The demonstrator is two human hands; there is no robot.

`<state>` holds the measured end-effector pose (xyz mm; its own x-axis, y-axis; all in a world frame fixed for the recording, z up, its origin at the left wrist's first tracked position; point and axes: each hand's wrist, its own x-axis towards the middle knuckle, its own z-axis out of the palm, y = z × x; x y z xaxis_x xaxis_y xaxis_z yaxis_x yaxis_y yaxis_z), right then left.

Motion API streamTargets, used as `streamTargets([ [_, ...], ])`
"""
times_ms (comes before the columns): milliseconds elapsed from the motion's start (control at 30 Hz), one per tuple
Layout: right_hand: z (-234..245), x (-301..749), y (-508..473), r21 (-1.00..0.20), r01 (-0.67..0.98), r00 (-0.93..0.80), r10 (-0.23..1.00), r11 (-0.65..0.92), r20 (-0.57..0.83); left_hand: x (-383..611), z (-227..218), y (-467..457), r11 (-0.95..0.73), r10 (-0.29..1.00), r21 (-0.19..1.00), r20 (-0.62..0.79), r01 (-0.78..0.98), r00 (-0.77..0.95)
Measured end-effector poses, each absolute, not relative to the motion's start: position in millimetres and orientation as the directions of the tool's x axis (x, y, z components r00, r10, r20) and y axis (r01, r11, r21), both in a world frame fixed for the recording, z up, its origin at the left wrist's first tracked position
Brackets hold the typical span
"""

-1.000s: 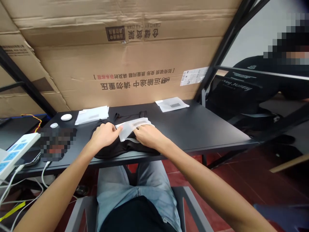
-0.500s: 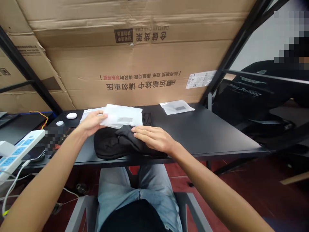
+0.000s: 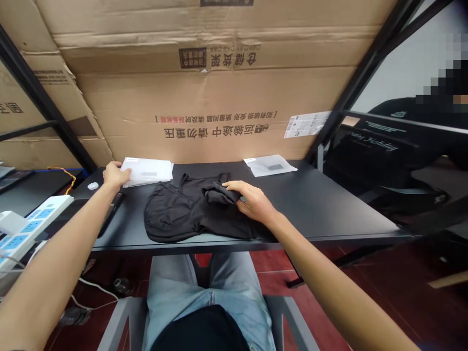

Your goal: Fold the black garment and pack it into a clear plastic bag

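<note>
At a black desk [image 3: 329, 209], seen from the seated person's head with 12 o'clock straight ahead, there are two hands, one black garment [image 3: 190, 209], two white packets and one small white disc [image 3: 93, 185].

The left hand [image 3: 115, 176] sits at about 10 o'clock, its fingers [image 3: 120, 168] on the left edge of the nearer packet [image 3: 146, 171]; whether they pinch it or only rest there cannot be told. The right hand [image 3: 253, 202] sits at about 2 o'clock, open and nearly flat, its fingers [image 3: 232, 185] lying on a folded bunch at the garment's right end without clenching it.

The garment lies flat on the desk between the hands, touching the right hand and just apart from the left, with two thin straps pointing toward 12 o'clock. The other packet [image 3: 269, 165] lies alone near the far edge at about 1 o'clock. The disc is just beside the left hand.

A power strip [image 3: 32, 224] lies off the desk at 9 o'clock. A cardboard sheet [image 3: 204, 107] stands behind the desk, and a co-worker's black shirt [image 3: 395, 109] shows at 2 o'clock beyond a black frame.
</note>
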<state>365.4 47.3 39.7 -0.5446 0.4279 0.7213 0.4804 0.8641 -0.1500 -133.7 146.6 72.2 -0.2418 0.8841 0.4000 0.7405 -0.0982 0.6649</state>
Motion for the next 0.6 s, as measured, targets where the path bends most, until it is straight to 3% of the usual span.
streamTargets([
  [100,44.3,363.3,46.3,-0.108,0.465,-0.602,0.404,0.879,0.689,-125.1,70.0,142.8,0.021,0.829,0.553,0.457,0.833,-0.324],
  [233,57.3,364.6,48.5,-0.086,0.506,-0.643,0.441,0.858,0.626,-86.4,78.8,129.0,0.001,0.857,0.304,0.491,0.953,-0.157],
  [367,72.4,368.0,61.3,-0.158,0.516,-0.625,0.496,0.842,0.603,-20.3,93.7,97.6,-0.337,0.874,0.337,0.460,0.879,0.159],
  [467,82.4,369.3,71.7,-0.190,0.473,-0.627,0.480,0.860,0.613,32.9,103.8,64.6,-0.656,0.739,0.355,0.480,0.666,0.472],
  [600,96.4,368.7,72.8,-0.184,0.444,-0.645,0.456,0.877,0.613,86.8,112.4,35.3,-0.785,0.615,0.334,0.523,0.523,0.590],
])
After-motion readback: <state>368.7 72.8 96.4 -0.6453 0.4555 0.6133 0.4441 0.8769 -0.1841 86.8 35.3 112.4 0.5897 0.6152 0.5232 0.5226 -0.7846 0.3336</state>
